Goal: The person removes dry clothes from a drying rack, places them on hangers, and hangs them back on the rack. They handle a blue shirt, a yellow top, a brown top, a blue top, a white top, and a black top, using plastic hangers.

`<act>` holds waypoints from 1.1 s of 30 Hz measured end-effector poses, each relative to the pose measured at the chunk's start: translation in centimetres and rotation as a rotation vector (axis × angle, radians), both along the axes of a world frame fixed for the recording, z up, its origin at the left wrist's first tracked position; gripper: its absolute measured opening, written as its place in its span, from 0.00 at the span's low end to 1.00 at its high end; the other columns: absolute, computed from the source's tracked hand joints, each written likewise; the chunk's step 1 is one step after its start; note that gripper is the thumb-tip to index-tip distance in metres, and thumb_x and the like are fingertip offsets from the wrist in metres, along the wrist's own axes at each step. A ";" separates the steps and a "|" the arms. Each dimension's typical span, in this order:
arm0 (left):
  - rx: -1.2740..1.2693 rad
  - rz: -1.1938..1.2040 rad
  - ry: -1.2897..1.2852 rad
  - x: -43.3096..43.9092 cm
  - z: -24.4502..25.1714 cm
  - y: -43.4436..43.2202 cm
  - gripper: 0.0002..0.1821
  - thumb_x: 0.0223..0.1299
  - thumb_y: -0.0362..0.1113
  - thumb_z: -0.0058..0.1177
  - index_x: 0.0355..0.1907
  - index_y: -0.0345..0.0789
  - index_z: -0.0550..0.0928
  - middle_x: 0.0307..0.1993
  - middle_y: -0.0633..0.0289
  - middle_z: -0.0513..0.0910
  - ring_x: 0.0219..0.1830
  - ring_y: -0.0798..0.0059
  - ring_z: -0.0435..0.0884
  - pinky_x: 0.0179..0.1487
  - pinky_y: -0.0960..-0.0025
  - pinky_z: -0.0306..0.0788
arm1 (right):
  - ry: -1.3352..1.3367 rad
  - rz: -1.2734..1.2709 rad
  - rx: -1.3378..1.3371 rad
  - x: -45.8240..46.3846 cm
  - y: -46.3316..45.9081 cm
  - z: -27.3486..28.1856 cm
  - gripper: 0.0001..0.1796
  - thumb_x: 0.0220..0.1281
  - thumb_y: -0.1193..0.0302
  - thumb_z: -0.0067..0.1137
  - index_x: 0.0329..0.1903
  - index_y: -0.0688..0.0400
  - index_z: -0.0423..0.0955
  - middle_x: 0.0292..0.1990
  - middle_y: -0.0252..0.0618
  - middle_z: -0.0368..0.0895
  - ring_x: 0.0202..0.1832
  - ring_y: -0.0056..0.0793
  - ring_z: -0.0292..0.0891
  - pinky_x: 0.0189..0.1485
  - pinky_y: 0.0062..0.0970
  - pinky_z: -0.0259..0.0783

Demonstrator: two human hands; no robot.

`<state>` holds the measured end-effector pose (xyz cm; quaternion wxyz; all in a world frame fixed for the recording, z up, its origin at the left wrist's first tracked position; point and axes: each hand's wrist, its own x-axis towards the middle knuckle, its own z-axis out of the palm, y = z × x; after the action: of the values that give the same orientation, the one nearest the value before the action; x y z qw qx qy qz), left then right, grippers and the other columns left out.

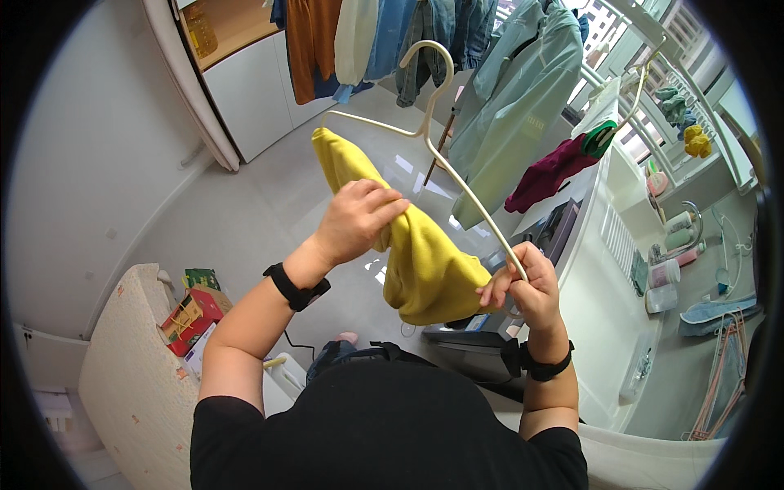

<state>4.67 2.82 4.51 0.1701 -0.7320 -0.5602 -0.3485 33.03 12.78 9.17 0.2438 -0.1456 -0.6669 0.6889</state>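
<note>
In front of me is a cream-coloured clothes hanger (471, 193), its hook turned up and away from me. A yellow cloth garment (422, 263) hangs along the hanger's lower side, one end reaching the hanger's left corner. My left hand (361, 217) grips the garment near its middle, the fabric bunched under the fingers. My right hand (523, 282) is closed around the hanger's right end, and its fingertips touch the garment's right edge. What kind of garment it is, I cannot tell, since it is folded and bunched.
Beyond the hanger hang a pale green jacket (520, 110), jeans (422, 61) and brown trousers (309, 46). A maroon garment (545, 171) hangs at right, above a white sink counter (588, 294) with bottles. At left, a red box (196, 318) sits beside a patterned covered object (131, 367).
</note>
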 end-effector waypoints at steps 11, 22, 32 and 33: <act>-0.236 -0.133 -1.141 3.5 -2.9 -0.6 0.12 0.57 0.33 0.54 0.43 0.31 0.74 0.41 0.51 0.79 0.45 0.60 0.78 0.50 0.65 0.70 | 0.246 -0.097 -0.035 -0.1 -0.6 -0.2 0.16 0.46 0.86 0.32 0.40 0.63 0.61 0.17 0.38 0.74 0.26 0.32 0.78 0.53 0.42 0.72; -0.122 -0.233 -0.210 3.6 1.8 -1.6 0.29 0.45 0.39 0.65 0.52 0.37 0.74 0.52 0.57 0.75 0.57 0.54 0.70 0.60 0.55 0.64 | 0.178 -0.049 0.009 -1.0 -4.1 1.6 0.16 0.45 0.86 0.36 0.41 0.66 0.62 0.20 0.37 0.76 0.31 0.30 0.78 0.58 0.40 0.68; 0.095 -0.690 0.022 8.3 2.3 2.0 0.11 0.49 0.43 0.59 0.36 0.43 0.79 0.38 0.63 0.77 0.45 0.63 0.75 0.55 0.59 0.65 | 0.099 -0.156 0.039 0.2 -7.4 2.9 0.14 0.48 0.85 0.40 0.41 0.69 0.64 0.22 0.39 0.79 0.30 0.27 0.78 0.33 0.21 0.71; 0.120 -0.719 0.013 8.1 2.4 2.1 0.13 0.50 0.45 0.59 0.38 0.43 0.80 0.41 0.61 0.78 0.47 0.61 0.76 0.57 0.56 0.64 | 0.099 -0.170 0.026 0.6 -7.9 3.3 0.14 0.48 0.84 0.40 0.41 0.69 0.64 0.22 0.39 0.78 0.31 0.28 0.78 0.36 0.23 0.72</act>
<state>12.77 4.95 6.90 0.0827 -0.8731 -0.2446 -0.4135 33.68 4.92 12.51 0.3359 -0.1643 -0.6482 0.6633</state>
